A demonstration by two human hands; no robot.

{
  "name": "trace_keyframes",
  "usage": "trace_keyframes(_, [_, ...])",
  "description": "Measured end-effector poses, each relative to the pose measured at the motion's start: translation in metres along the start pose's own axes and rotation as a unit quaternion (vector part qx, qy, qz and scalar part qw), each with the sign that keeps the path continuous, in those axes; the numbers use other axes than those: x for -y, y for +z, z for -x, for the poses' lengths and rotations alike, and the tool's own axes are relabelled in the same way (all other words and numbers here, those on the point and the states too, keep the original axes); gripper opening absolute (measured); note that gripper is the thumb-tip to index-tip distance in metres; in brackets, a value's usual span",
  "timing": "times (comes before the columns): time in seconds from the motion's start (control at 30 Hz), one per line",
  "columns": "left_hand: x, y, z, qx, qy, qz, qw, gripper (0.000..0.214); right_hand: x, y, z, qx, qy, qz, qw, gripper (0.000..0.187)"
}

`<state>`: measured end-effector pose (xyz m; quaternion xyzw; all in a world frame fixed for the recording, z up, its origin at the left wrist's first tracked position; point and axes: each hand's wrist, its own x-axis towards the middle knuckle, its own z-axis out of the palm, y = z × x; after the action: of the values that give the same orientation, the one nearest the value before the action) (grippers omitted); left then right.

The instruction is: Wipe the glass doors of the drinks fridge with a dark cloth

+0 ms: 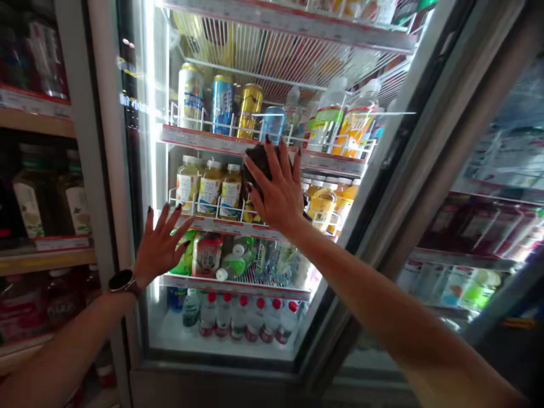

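My right hand (278,195) is raised at the middle of a lit drinks fridge, flat with its fingers spread. Under its fingers and palm is a dark, crumpled piece that looks like a cloth (258,161), pressed against the glass door (131,141). Most of the cloth is hidden by the hand. My left hand (164,243) is lower and to the left, open with fingers apart and nothing in it. It is at or just in front of the glass; whether it touches, I cannot tell. A dark round watch (122,280) sits on the left wrist.
Behind the glass, shelves hold cans (223,105), juice bottles (210,187) and a bottom row of red-capped bottles (242,317). A metal door frame (382,187) runs along the right. More stocked shelves (46,243) stand at left, and another fridge section (467,226) at right.
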<state>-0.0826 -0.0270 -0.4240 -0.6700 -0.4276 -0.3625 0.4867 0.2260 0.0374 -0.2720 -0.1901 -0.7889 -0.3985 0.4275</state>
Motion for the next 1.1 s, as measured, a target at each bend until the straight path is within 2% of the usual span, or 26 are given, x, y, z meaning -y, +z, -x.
trace_keyframes(0.07, [-0.005, 0.007, 0.006, -0.007, 0.002, 0.010, 1.000, 0.072, 0.033, 0.022, 0.017, 0.035, -0.033, -0.010, 0.999, 0.079])
trace_keyframes(0.13, [-0.009, 0.013, 0.012, -0.012, 0.001, 0.016, 1.000, 0.072, 0.074, 0.050, 0.060, 0.106, -0.126, -0.020, 0.986, 0.075])
trace_keyframes(0.2, [-0.010, 0.015, 0.015, -0.011, 0.004, 0.018, 1.000, 0.074, 0.112, 0.074, 0.114, 0.155, -0.237, -0.019, 0.959, 0.068])
trace_keyframes(0.27, [-0.008, 0.014, 0.015, -0.006, 0.005, 0.020, 1.000, 0.076, 0.138, 0.089, 0.158, 0.185, -0.354, -0.011, 0.917, 0.061])
trace_keyframes(0.33, [-0.007, 0.012, 0.014, -0.007, 0.006, 0.021, 1.000, 0.078, 0.145, 0.095, 0.173, 0.208, -0.450, 0.000, 0.868, 0.059])
trace_keyframes(0.4, [-0.007, 0.010, 0.012, -0.015, 0.010, 0.021, 1.000, 0.078, 0.129, 0.088, 0.153, 0.212, -0.495, 0.004, 0.842, 0.059])
trace_keyframes(0.43, [-0.007, 0.009, 0.012, -0.019, 0.012, 0.022, 0.999, 0.077, 0.114, 0.080, 0.131, 0.203, -0.491, 0.004, 0.847, 0.059])
trace_keyframes(0.5, [-0.008, 0.009, 0.011, -0.025, 0.012, 0.027, 0.999, 0.075, 0.075, 0.056, 0.073, 0.171, -0.423, 0.001, 0.890, 0.064])
trace_keyframes(0.57, [-0.009, 0.010, 0.012, -0.017, 0.002, 0.031, 0.999, 0.073, 0.034, 0.029, 0.012, 0.122, -0.274, 0.007, 0.954, 0.067])
trace_keyframes(0.63, [-0.010, 0.011, 0.014, -0.005, -0.008, 0.030, 1.000, 0.073, 0.001, 0.008, -0.033, 0.046, -0.116, 0.003, 0.992, 0.064])
trace_keyframes(0.7, [-0.010, 0.012, 0.015, 0.000, -0.013, 0.027, 1.000, 0.075, -0.011, 0.001, -0.047, -0.017, -0.009, -0.004, 1.000, 0.063])
trace_keyframes(0.77, [-0.009, 0.013, 0.016, -0.001, -0.013, 0.028, 1.000, 0.078, 0.002, 0.009, -0.029, -0.027, 0.009, -0.007, 1.000, 0.066])
trace_keyframes(0.8, [-0.009, 0.013, 0.016, -0.003, -0.012, 0.029, 1.000, 0.079, 0.017, 0.018, -0.009, -0.008, -0.016, -0.007, 1.000, 0.069])
trace_keyframes(0.87, [-0.009, 0.013, 0.016, -0.007, -0.009, 0.027, 1.000, 0.079, 0.055, 0.039, 0.043, 0.066, -0.121, -0.002, 0.991, 0.072])
trace_keyframes(0.9, [-0.009, 0.013, 0.016, -0.011, -0.007, 0.024, 1.000, 0.079, 0.075, 0.050, 0.071, 0.110, -0.189, 0.001, 0.976, 0.071])
trace_keyframes(0.97, [-0.008, 0.011, 0.015, -0.020, -0.001, 0.019, 1.000, 0.079, 0.107, 0.066, 0.117, 0.180, -0.346, 0.007, 0.921, 0.065])
trace_keyframes(1.03, [-0.008, 0.009, 0.013, -0.023, 0.003, 0.019, 1.000, 0.079, 0.119, 0.072, 0.139, 0.232, -0.474, 0.012, 0.849, 0.064])
trace_keyframes(1.07, [-0.008, 0.008, 0.013, -0.023, 0.004, 0.021, 1.000, 0.079, 0.115, 0.071, 0.137, 0.245, -0.509, 0.016, 0.825, 0.065])
trace_keyframes(1.1, [-0.008, 0.007, 0.012, -0.023, 0.004, 0.023, 0.999, 0.079, 0.105, 0.067, 0.127, 0.248, -0.524, 0.018, 0.815, 0.065])
